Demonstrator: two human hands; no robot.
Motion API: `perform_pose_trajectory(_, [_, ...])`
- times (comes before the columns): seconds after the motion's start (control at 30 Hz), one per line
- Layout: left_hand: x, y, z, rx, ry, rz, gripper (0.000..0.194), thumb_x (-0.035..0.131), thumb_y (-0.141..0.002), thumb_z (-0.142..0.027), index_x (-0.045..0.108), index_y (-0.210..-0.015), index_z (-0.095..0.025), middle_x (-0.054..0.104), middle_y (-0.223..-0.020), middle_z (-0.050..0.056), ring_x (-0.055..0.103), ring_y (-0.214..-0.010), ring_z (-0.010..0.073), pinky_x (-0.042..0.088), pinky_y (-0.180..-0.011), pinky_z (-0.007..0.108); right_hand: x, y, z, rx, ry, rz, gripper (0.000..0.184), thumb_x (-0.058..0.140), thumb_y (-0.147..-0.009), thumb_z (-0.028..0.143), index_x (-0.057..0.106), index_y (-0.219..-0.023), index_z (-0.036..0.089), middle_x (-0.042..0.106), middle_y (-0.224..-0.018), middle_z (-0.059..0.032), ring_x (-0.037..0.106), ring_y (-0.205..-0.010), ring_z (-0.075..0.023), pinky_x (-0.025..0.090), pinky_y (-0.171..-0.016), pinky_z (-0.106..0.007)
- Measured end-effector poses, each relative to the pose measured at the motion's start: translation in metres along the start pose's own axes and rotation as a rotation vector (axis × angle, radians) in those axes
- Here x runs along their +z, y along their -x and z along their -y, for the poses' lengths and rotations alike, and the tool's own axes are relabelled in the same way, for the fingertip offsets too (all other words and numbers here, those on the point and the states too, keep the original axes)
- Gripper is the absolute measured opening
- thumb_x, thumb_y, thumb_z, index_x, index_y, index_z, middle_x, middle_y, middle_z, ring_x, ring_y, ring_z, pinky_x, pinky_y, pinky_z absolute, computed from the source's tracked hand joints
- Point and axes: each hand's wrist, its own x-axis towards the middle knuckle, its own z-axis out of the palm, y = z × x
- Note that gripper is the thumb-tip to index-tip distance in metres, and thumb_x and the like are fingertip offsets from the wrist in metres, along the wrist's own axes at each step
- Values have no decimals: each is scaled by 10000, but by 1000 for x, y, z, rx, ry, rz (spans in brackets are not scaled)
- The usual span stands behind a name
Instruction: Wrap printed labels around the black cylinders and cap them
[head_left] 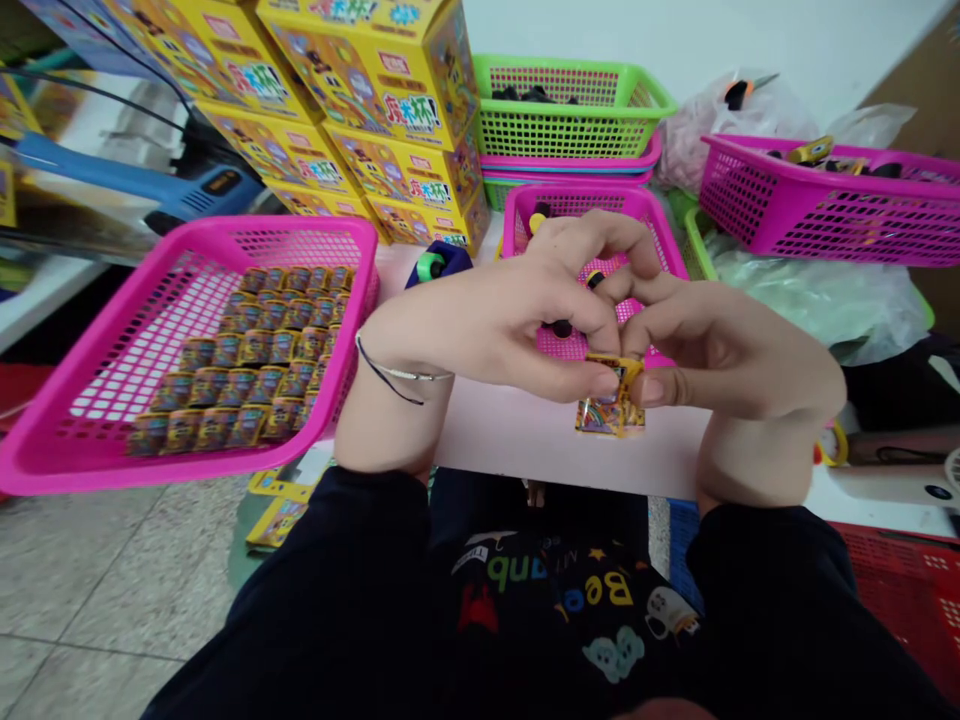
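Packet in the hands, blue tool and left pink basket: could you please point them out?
Packet (598, 415): head view, lower printed part.
Blue tool (176, 193): head view, thick part.
Left pink basket (187, 472): head view, near rim.

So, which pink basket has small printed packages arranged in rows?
The large pink basket at left: its packages form rows, while the middle pink basket and right-hand pink basket hold loose pieces.

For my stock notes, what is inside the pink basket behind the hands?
Small black and yellow pieces show inside the pink basket. The left hand and right hand cover much of it; anything behind them cannot be seen.
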Motion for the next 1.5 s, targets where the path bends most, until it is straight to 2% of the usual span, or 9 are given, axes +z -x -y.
perform_pose_trajectory(0.23, [1, -1, -2, -9, 18, -55, 358, 798, -875, -708, 907, -919, -370, 656, -1537, 62, 494, -1557, 390, 306, -1405, 636, -9, 4, -5, 55, 55, -148, 222, 828, -945, 479, 796, -839, 287, 675, -1062, -32, 633, -1202, -221, 522, -1183, -435])
perform_pose_trajectory(0.5, [-4, -6, 9, -10, 229, -24, 409, 814, -890, -672, 849, -806, -273, 733, -1349, 68, 632, -1357, 264, 517, -1263, 448, -12, -6, -21, 47, -119, 15, 401, 791, -930, 634, 724, -820, 255, 724, -974, -35, 675, -967, -192, 611, -900, -356])
perform_pose_trajectory(0.67, [-6, 2, 16, 39, 286, -312, 518, 862, -812, -752, 842, -810, -235, 685, -1190, 83, 622, -1298, 280, 542, -1173, 487, -25, -10, -79, 68, 60, -359, 334, 772, -971, 491, 718, -1228, 284, 779, -1057, -9, 729, -968, -183, 633, -870, -349])
perform_pose_trajectory(0.8, [-4, 2, 18, 16, 299, -465, 487, 909, -764, -745, 830, -781, -265, 574, -910, 46, 552, -1005, 215, 517, -934, 437, -45, -18, -160, 126, 300, -35, 220, 879, -879, 354, 724, -750, 267, 737, -801, 5, 666, -791, -179, 639, -884, -403])
perform_pose_trajectory(0.97, [3, -1, 15, -2, 275, -561, 587, 808, -835, -801, 739, -634, -254, 472, -704, 33, 483, -866, 197, 454, -832, 412, -49, -9, -212, 163, 348, 266, 408, 607, -1107, 484, 695, -1346, 164, 708, -1369, -92, 732, -1180, -211, 643, -1043, -430])
perform_pose_trajectory(1.13, [-2, 7, 17, -43, 197, -535, 554, 685, -926, -829, 823, -912, -293, 695, -971, 30, 655, -1036, 208, 559, -934, 443, -63, 2, -181, 143, 389, 163, 364, 705, -1049, 506, 737, -1246, 202, 752, -1275, -79, 738, -1089, -200, 672, -966, -406])
perform_pose_trajectory(1.2, [-5, 10, 17, 5, 257, -524, 500, 762, -905, -783, 828, -957, -290, 745, -1042, -7, 673, -1039, 161, 576, -952, 410, -65, 2, -151, 111, 395, -2, 363, 744, -999, 557, 765, -1137, 222, 782, -1095, -29, 735, -952, -152, 677, -885, -322])
perform_pose_trajectory(1.3, [-7, 9, 19, 52, 350, -558, 501, 850, -835, -760, 820, -888, -263, 753, -872, -44, 654, -872, 107, 571, -806, 353, -50, -4, -102, 29, 335, -304, 483, 652, -1053, 531, 600, -1484, 319, 773, -1312, -19, 760, -1064, -144, 688, -963, -323])
perform_pose_trajectory(1.5, [-4, 0, 33, 133, 428, -712, 541, 812, -874, -748, 758, -775, -219, 660, -703, -19, 570, -634, 79, 511, -611, 261, -4, -26, -52, -209, -88, -828, 404, 801, -943, 576, 708, -1276, 368, 811, -1088, 20, 805, -1140, -215, 728, -901, -363])
